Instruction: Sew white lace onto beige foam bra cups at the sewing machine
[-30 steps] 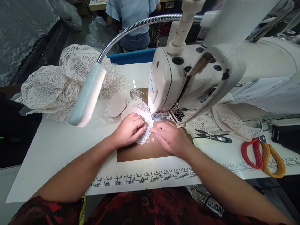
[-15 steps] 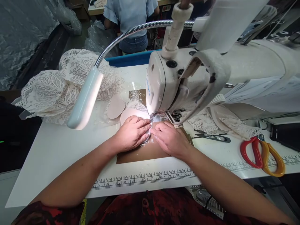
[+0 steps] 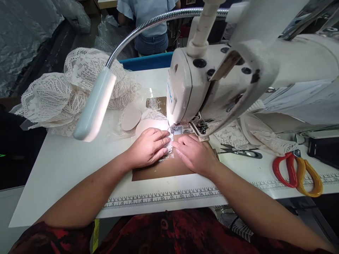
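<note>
My left hand (image 3: 149,146) lies flat, fingers together, pressing a small white lace piece (image 3: 168,146) onto the brown plate (image 3: 159,171) in front of the needle of the white sewing machine (image 3: 225,81). My right hand (image 3: 194,151) rests beside it on the right, fingertips stretched toward the same lace at the presser foot. Most of the lace piece is hidden under my fingers. Two beige oval pads (image 3: 131,116) lie just behind my left hand.
A heap of white lace (image 3: 66,91) sits at the back left under the gooseneck lamp (image 3: 94,104). Black snips (image 3: 243,152) and red-and-orange scissors (image 3: 296,171) lie to the right. A ruler strip (image 3: 161,199) runs along the table's front edge. A person stands behind the table.
The lace piece has moved under the machine and shows less between my hands. Both hands have crept slightly toward the needle, the left covering more of the lace.
</note>
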Action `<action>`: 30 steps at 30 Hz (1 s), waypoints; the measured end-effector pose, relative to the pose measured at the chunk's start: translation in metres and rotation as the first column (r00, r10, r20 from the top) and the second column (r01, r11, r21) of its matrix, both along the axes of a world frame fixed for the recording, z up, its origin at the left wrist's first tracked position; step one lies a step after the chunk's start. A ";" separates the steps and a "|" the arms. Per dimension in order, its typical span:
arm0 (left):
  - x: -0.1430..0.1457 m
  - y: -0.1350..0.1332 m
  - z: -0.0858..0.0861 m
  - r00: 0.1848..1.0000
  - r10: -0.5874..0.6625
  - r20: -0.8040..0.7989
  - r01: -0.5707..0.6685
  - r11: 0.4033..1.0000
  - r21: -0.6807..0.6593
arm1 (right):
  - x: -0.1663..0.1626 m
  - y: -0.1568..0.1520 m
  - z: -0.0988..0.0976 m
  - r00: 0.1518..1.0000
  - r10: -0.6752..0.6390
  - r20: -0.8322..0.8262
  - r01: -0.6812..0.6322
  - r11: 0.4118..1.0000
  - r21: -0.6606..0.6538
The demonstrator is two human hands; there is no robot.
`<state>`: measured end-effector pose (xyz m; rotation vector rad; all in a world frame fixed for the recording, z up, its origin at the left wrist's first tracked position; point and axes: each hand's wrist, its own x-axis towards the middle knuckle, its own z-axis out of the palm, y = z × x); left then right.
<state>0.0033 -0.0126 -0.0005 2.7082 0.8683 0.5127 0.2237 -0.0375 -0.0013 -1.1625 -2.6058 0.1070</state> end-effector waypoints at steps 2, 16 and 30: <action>-0.004 0.001 0.000 0.999 -0.036 0.037 0.036 0.999 -0.017 | 0.002 -0.001 -0.001 0.998 0.063 -0.017 -0.064 0.998 -0.014; -0.010 0.003 -0.002 0.990 -0.139 -0.016 0.139 0.990 0.036 | 0.005 -0.007 -0.006 0.980 0.197 -0.041 -0.197 0.980 -0.003; -0.010 0.004 -0.002 0.981 -0.180 -0.071 0.186 0.978 0.094 | 0.006 -0.007 -0.007 0.974 0.214 -0.079 -0.212 0.977 0.038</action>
